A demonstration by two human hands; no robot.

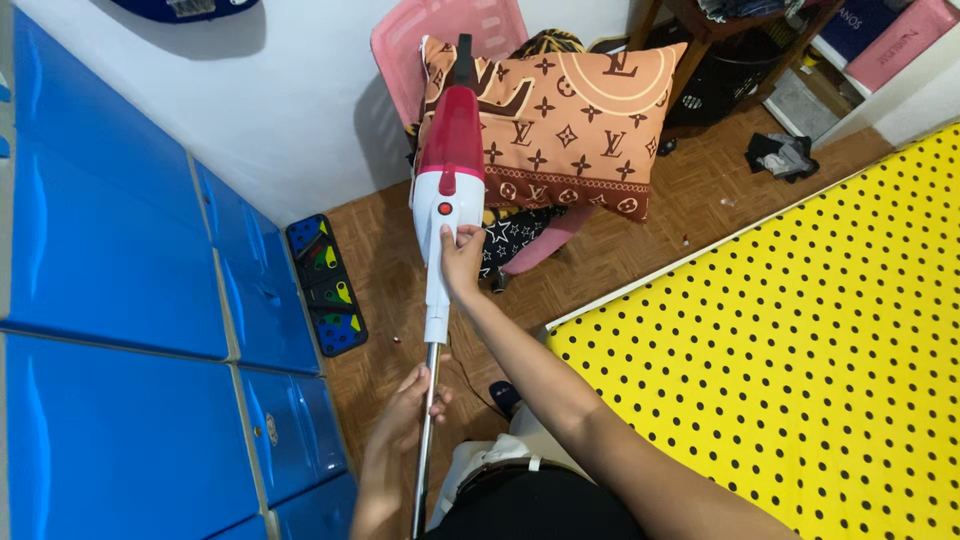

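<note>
Stick vacuum (pixel 445 190), red and white, is held up over the wooden floor (pixel 640 240), its body reaching toward the patterned pillow (pixel 560 120) beyond the upper grip. Right hand (pixel 460 262) wraps the white handle, thumb near the red button; left hand (pixel 410 410) is closed around the metal tube (pixel 428 430) below. I judge steadiness comes from keeping the lower grip firm while the upper one guides.

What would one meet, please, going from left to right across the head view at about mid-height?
Blue cabinet doors → dark patterned mat on the floor → red and white stick vacuum, gripped by the right hand → brown patterned pillow → yellow dotted bedsheet.
</note>
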